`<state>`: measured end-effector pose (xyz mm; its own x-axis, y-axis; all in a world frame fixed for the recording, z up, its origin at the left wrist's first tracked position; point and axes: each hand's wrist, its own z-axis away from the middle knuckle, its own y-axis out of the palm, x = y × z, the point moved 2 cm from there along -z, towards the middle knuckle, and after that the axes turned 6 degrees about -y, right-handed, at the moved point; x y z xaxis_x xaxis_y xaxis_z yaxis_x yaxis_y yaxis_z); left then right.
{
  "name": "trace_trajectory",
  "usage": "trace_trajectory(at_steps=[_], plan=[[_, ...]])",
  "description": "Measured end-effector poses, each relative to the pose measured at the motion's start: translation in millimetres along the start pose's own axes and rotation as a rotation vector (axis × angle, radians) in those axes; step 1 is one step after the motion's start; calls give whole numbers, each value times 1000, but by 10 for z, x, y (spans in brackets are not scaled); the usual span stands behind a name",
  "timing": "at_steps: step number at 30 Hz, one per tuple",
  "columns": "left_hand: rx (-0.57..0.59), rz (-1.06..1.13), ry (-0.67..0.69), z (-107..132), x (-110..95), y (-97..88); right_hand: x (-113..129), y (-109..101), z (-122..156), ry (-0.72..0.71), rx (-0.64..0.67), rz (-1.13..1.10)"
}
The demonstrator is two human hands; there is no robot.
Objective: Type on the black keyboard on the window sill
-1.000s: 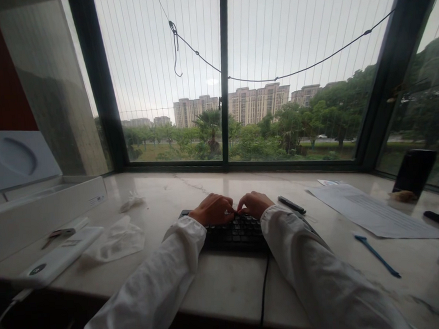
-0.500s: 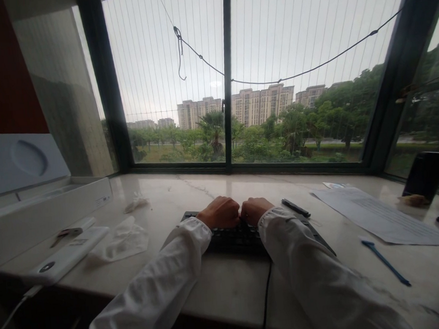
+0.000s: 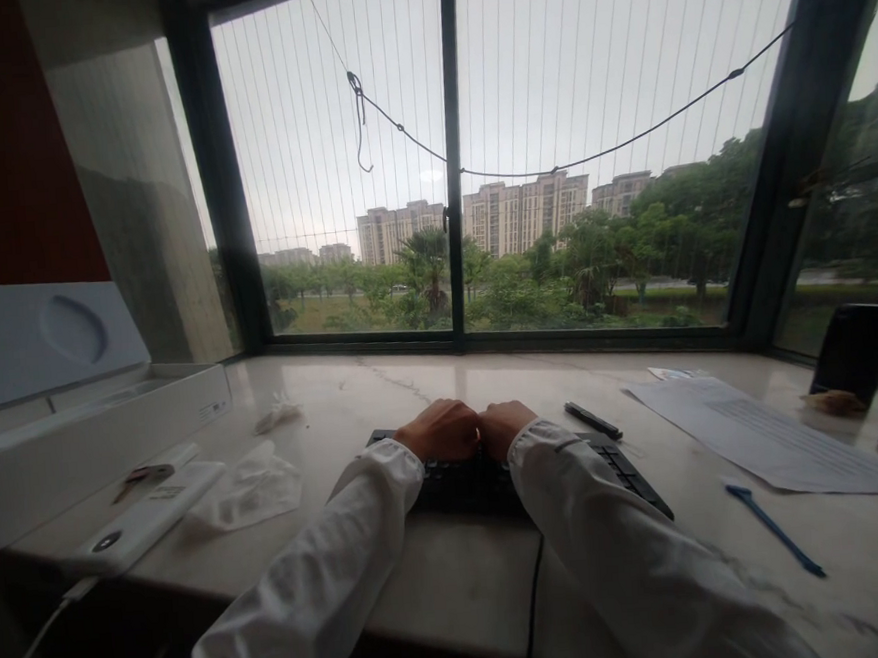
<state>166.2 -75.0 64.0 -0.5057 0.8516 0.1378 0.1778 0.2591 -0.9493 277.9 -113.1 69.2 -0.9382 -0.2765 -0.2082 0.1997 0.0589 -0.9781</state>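
Note:
My left hand (image 3: 442,431) and my right hand (image 3: 504,427) rest knuckle to knuckle over the middle of a black keyboard (image 3: 623,471) on a pale marble sill (image 3: 456,568). Both hands are curled into loose fists with the fingers tucked down towards the keys. Whatever is under or between the fingers is hidden by the backs of the hands. White sleeves cover both forearms. The keyboard's black cable (image 3: 532,588) runs over the sill's near edge.
A black pen (image 3: 593,420) lies just right of the keyboard, then printed sheets (image 3: 754,437), a blue tool (image 3: 773,530) and a dark upright object (image 3: 853,348). At left are an open white box (image 3: 78,444), a white power bank (image 3: 147,518) and crumpled wrapping (image 3: 251,487). The window stands behind.
The two hands have drawn closer together and curled tighter over the keys. The view has tipped slightly, so everything sits a little lower in the picture.

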Motion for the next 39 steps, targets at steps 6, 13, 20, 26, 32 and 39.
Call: trace_trajectory(at_steps=[6, 13, 20, 26, 32, 39], plan=[[31, 20, 3, -13, 37, 67, -19, 26, -19, -44, 15, 0], [-42, 45, 19, 48, 76, 80, -187, 55, 58, 6, 13, -113], [-81, 94, 22, 110, 118, 38, -218, 58, 45, 87, -136, -135], [-90, 109, -5, 121, 182, 48, -171, 95, 19, 68, -165, -132], [-112, 83, -150, 98, 265, 115, -146, 120, 12, 59, -237, -132], [-106, 30, -406, 71, 422, 254, -109, 114, 4, 76, -213, -160]])
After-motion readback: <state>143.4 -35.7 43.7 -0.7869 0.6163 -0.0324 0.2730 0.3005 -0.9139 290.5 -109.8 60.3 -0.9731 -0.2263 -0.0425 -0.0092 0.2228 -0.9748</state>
